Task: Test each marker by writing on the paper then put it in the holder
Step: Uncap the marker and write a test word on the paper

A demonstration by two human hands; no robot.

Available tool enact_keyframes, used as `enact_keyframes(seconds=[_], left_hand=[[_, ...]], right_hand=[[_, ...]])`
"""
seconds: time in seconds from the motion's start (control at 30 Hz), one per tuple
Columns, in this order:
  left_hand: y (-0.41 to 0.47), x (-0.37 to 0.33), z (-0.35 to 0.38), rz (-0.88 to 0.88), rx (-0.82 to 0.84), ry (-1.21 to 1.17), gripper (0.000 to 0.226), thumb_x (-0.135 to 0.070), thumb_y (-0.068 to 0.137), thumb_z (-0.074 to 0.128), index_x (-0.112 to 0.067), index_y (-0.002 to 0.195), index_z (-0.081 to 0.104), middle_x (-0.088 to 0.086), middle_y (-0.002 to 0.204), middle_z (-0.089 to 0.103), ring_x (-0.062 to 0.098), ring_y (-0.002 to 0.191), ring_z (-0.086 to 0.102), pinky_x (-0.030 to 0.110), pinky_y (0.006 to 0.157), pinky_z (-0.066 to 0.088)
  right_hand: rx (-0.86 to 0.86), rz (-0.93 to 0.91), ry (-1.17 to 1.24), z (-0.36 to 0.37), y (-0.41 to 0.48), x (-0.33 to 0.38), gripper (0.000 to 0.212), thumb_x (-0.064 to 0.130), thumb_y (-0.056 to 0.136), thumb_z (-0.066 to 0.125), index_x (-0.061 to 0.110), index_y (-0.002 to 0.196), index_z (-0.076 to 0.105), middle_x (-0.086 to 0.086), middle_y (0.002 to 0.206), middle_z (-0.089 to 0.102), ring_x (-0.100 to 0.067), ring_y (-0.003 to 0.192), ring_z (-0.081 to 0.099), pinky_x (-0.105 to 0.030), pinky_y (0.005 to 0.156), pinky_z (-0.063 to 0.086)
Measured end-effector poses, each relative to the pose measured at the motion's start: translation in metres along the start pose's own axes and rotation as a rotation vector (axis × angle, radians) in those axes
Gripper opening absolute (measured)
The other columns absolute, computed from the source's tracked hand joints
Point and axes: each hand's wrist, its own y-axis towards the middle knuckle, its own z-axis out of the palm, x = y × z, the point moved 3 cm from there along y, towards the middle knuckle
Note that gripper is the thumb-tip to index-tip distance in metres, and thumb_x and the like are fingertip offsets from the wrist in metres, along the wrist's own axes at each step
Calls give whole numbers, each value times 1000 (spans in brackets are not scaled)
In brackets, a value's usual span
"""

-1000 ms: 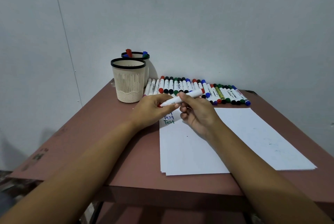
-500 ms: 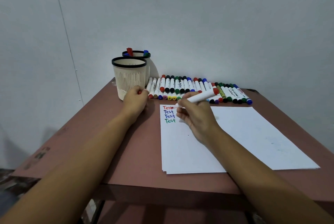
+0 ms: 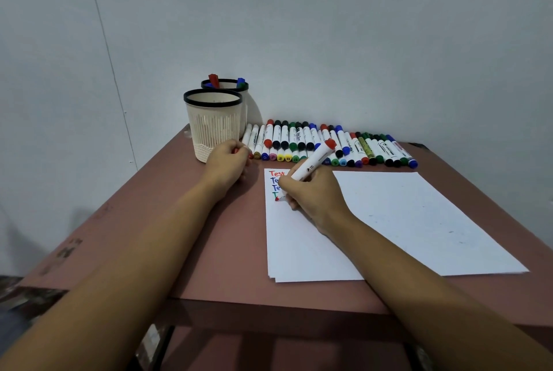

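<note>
Writing: 1 red marker point(image 3: 311, 165) | 1 cap point(image 3: 236, 150) | 2 holders point(image 3: 213, 128) point(image 3: 244, 110) | 2 hands point(image 3: 229, 165) point(image 3: 314, 194)

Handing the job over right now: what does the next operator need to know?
Right hand grips an uncapped red marker, tip on the paper beside the lowest of four "Test" lines.
Left hand rests on the table by the front holder, pinching what looks like the red cap.
Rear holder has a red-capped marker and a blue-capped marker in it.
To do: finish this test, cap it, drop it in a holder, then do the row of markers along the wall.
</note>
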Motion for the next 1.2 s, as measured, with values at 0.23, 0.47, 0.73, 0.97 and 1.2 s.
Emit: enact_keyframes(seconds=[0.23,0.47,0.73,0.97,1.2], left_hand=[[-2,-1,0,8,10,27,19,-9,95,43,-7,85,58,4,66,54,13,50,46,20,44,43],[-2,-2,0,15,8,39,17,-9,95,43,-6,87,58,3,66,55,13,50,46,20,45,43],[-2,-1,1,11,16,54,17,-10,94,44,-8,85,59,4,66,55,15,50,46,26,51,43],[-2,-2,1,19,19,70,17,-10,95,44,-7,88,59,5,66,55,15,49,47,25,50,43],[-3,-3,0,32,28,93,17,-12,95,44,-6,92,59,5,67,56,15,50,48,25,52,43]], right_hand=[[-10,-29,-64,2,-3,2,13,12,80,66,10,77,54,-5,67,57,-15,58,55,-28,58,46],[-14,4,-28,1,-1,1,13,13,82,65,6,87,56,-6,70,57,-14,58,55,-27,56,47],[49,10,-52,3,-4,5,23,12,82,65,17,70,46,-1,65,49,-12,62,52,-30,64,49],[-120,-3,41,-6,-3,5,17,12,82,63,11,71,50,-7,66,53,-15,55,50,-26,49,44],[-56,-31,-100,0,-7,7,22,17,83,67,16,71,48,-1,67,55,-9,56,54,-24,55,47]])
